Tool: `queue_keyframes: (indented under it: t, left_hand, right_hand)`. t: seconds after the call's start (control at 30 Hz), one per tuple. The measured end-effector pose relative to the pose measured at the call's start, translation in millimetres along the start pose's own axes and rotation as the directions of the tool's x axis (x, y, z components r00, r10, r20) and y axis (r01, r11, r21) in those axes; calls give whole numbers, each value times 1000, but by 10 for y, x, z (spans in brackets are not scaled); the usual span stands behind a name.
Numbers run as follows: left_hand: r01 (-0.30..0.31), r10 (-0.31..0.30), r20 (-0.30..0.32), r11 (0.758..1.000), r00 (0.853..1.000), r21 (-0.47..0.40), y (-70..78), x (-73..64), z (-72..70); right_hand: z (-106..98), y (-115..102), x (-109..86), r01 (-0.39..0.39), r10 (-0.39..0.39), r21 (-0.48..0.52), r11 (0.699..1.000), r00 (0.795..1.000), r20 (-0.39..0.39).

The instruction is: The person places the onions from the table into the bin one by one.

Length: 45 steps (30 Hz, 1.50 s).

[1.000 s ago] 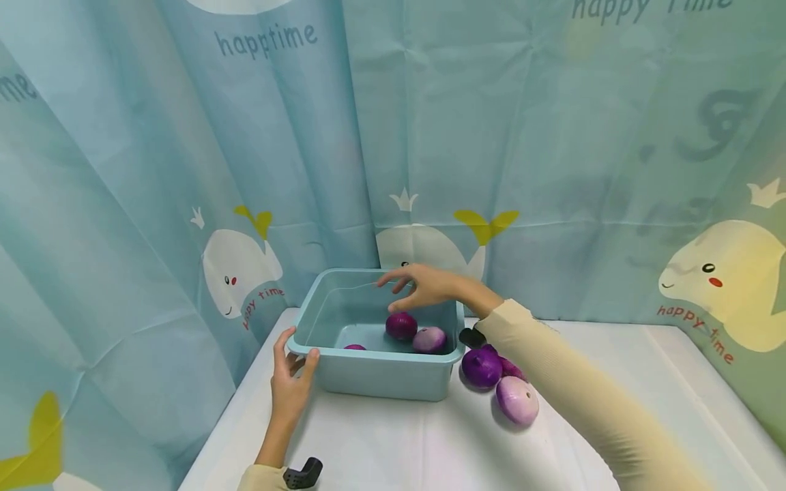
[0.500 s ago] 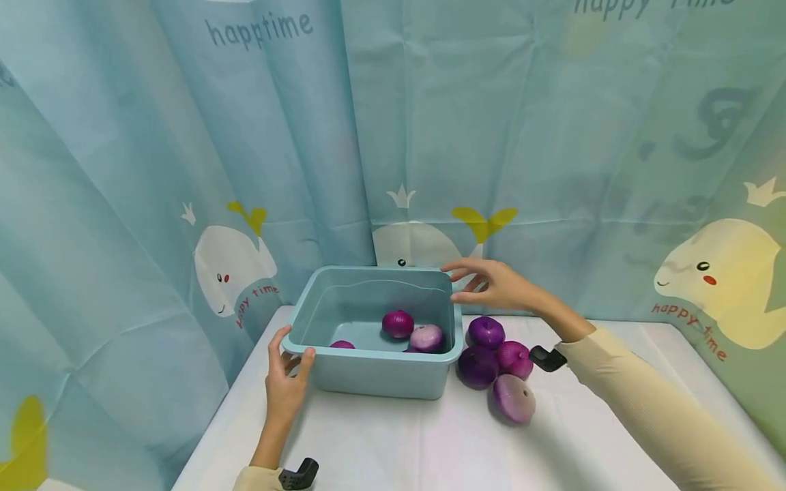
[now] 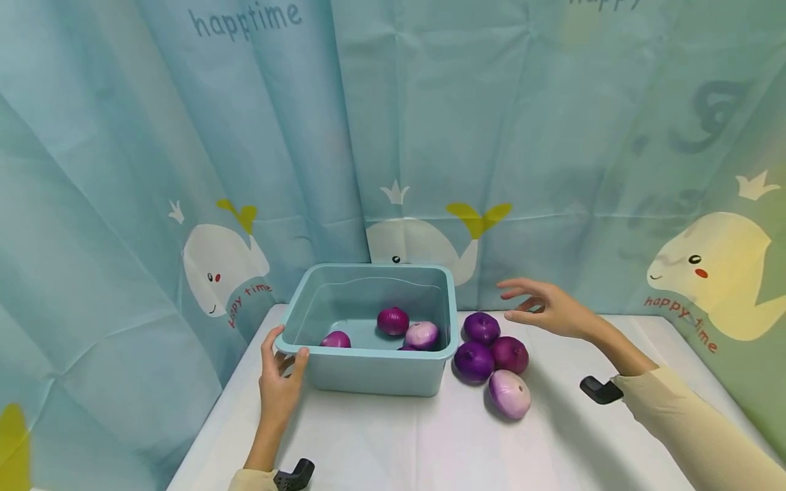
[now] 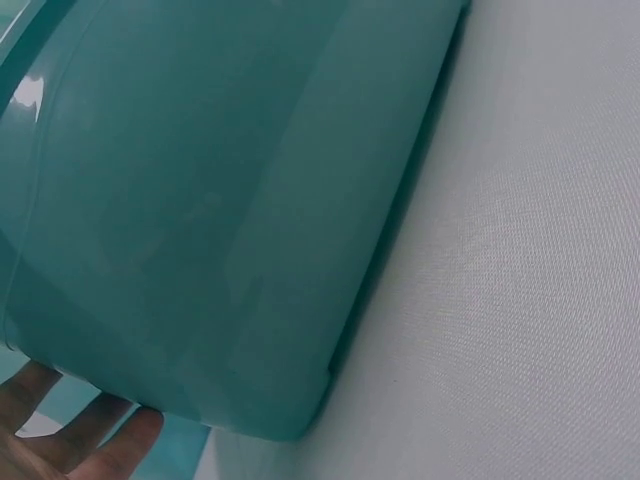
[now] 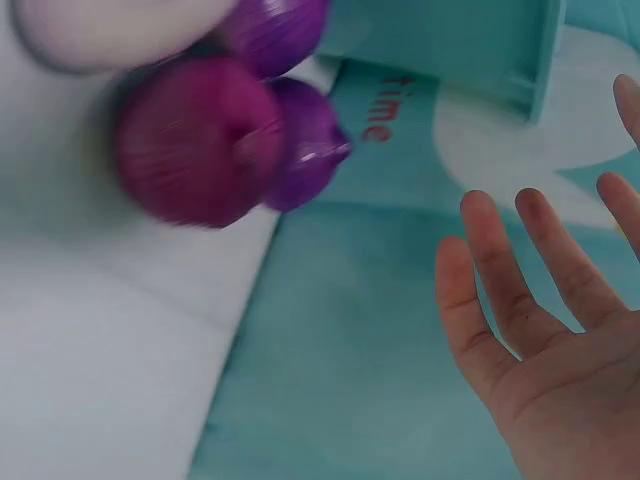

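A light blue plastic bin (image 3: 374, 374) stands on the white table, with several purple onions inside. Among these are a magenta onion (image 3: 393, 320) and a paler one (image 3: 421, 335); the front wall partly hides others. At the bin's front left corner my left hand (image 3: 281, 385) holds the rim between thumb and fingers, and its fingers (image 4: 130, 440) lie against the bin in the left wrist view. My right hand (image 3: 546, 308) is in the air right of the bin, fingers spread and nothing held. Below and left of it sits a cluster of onions, including a reddish-purple onion (image 3: 510, 355).
The cluster also has a dark purple onion (image 3: 473, 361), another purple onion (image 3: 482, 328) behind it and a pale onion (image 3: 509, 394) in front. A blue curtain (image 3: 552, 170) with printed whales hangs behind and beside the white table (image 3: 381, 443).
My right hand has moved from over the bin to the right, past the onion cluster, and stays empty. My left hand keeps its place on the bin's corner. The view has shifted slightly.
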<state>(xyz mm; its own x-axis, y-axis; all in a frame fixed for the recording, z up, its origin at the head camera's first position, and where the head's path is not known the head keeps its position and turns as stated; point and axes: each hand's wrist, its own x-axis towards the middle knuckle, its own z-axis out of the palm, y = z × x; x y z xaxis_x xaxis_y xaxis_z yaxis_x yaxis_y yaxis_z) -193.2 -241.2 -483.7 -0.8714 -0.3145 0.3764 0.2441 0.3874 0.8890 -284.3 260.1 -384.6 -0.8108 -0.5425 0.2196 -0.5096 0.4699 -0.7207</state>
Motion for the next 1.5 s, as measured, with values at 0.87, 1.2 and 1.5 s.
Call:
queue_keyframes:
  t: [0.87, 1.2, 1.5]
  left_hand:
    - [-10, 10, 2, 1000, 1000, -23, 6, 1, 1]
    - [-15, 15, -9, 1000, 1000, 0, -10, -7, 4]
    - [-17, 17, -4, 1000, 1000, -15, -12, -8, 14]
  right_hand:
    - [415, 747, -443, -213, 193, 142, 967, 971, 144]
    - [520, 794, -426, -109, 92, 116, 987, 985, 143]
    - [553, 831, -415, -103, 89, 95, 990, 986, 144]
